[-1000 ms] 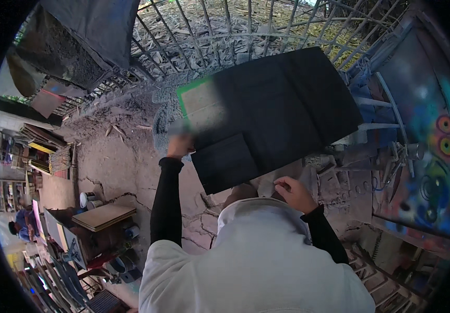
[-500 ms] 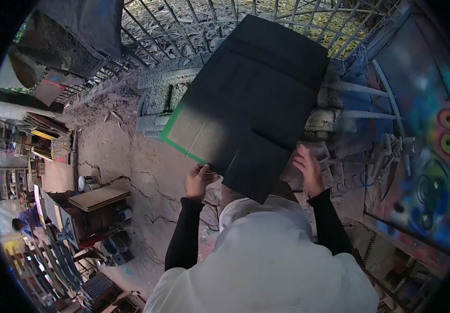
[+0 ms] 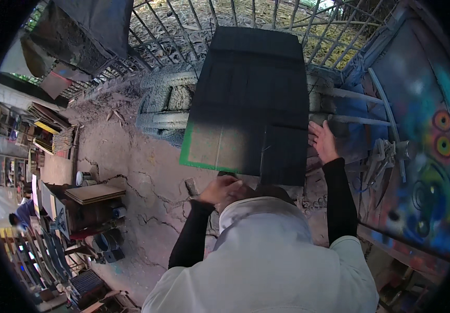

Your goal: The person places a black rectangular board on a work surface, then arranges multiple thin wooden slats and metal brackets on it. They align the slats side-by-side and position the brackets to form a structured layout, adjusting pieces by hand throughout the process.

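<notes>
A large black-coated sheet [image 3: 253, 88], apparently cardboard, lies before me over a grey, crusted pallet-like stand [image 3: 170, 99]. Its near left corner has a bare brownish patch bordered by a bright green strip. Just below the sheet's near edge is my left hand [image 3: 218, 190], with curled fingers. What they hold, if anything, is hidden. Along the right edge my right hand [image 3: 323, 142] is open, fingers stretched out and the tips against or very near the edge. Part of the near side is covered by my head and white cap.
Metal bars [image 3: 230, 13] stand behind the sheet. To the right is a paint-splashed panel [image 3: 423, 156] with a spray gun [image 3: 387, 156] in front of it. On the left, boards [image 3: 94, 192] lie on a box above cracked ground. A person [image 3: 24, 213] is at far left.
The sheet has turned anticlockwise and now lies nearly straight. My left hand has moved from its green corner inward along the near edge. My right hand has moved up along the right edge.
</notes>
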Demonstrator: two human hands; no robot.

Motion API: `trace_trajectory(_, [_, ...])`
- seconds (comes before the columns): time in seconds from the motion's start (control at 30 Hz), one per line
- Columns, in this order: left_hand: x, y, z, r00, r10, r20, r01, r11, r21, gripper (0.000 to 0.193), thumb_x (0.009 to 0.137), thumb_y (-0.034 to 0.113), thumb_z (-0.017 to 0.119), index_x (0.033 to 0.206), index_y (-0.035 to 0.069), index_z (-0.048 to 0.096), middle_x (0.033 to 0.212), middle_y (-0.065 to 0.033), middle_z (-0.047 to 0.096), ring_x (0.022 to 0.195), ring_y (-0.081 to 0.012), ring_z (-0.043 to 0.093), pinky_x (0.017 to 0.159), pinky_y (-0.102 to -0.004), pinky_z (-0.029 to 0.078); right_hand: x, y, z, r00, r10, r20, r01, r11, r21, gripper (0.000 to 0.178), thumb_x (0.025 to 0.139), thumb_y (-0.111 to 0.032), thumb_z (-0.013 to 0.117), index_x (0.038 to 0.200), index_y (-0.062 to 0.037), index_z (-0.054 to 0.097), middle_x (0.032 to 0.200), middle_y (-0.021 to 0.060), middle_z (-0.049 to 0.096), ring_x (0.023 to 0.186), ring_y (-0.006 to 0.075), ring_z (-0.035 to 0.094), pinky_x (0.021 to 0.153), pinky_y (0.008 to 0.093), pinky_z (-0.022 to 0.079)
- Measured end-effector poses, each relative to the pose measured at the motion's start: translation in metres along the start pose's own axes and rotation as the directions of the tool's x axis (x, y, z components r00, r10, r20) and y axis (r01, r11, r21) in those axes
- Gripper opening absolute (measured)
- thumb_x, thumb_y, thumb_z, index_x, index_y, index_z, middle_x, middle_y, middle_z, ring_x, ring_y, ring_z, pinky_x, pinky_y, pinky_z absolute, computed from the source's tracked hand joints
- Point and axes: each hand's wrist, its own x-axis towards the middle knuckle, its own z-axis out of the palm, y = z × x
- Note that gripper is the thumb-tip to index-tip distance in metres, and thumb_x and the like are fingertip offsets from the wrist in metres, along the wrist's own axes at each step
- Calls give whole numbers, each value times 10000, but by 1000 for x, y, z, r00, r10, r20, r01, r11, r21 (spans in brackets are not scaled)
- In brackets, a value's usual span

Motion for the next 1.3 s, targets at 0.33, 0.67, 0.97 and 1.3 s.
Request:
trace_trajectory(0.33, [86, 43, -166, 512, 650, -562, -29, 667, 745, 433, 990, 359, 507, 972, -47, 656, 951, -263, 678, 895, -455, 642, 772, -484, 494, 90, 13, -1, 981, -174, 86, 159, 975, 157, 462, 980, -148, 440, 1431, -50, 445, 1289, 89, 606, 1120, 176, 589, 975, 306, 444])
trace_trajectory(0.67, [78, 30, -148, 547, 600, -583, -84, 732, 676, 446, 999, 341, 475, 852, -55, 621, 825, -305, 606, 813, -500, 581, 686, -509, 446, 81, 12, 8, 973, -187, 135, 153, 961, 229, 470, 983, -67, 417, 1450, -17, 417, 1453, 92, 474, 1318, 217, 465, 1091, 336, 373])
trace_trajectory(0.97, [50, 24, -170, 578, 541, -612, 23, 738, 674, 443, 1001, 339, 473, 891, -62, 626, 825, -323, 603, 806, -506, 595, 663, -499, 446, 88, 22, 43, 964, -168, 204, 104, 951, 292, 433, 1009, -159, 487, 1432, -69, 461, 1381, 64, 556, 1223, 216, 553, 1025, 337, 440])
trace_trajectory(1.3, [36, 28, -166, 533, 607, -589, -42, 715, 698, 366, 985, 296, 542, 1105, -35, 641, 1053, -238, 674, 944, -351, 661, 779, -437, 507, 17, -18, 11, 974, -201, -101, 185, 972, -147, 332, 1001, -272, 563, 1207, -17, 615, 1002, 14, 637, 887, 99, 618, 778, 277, 523])
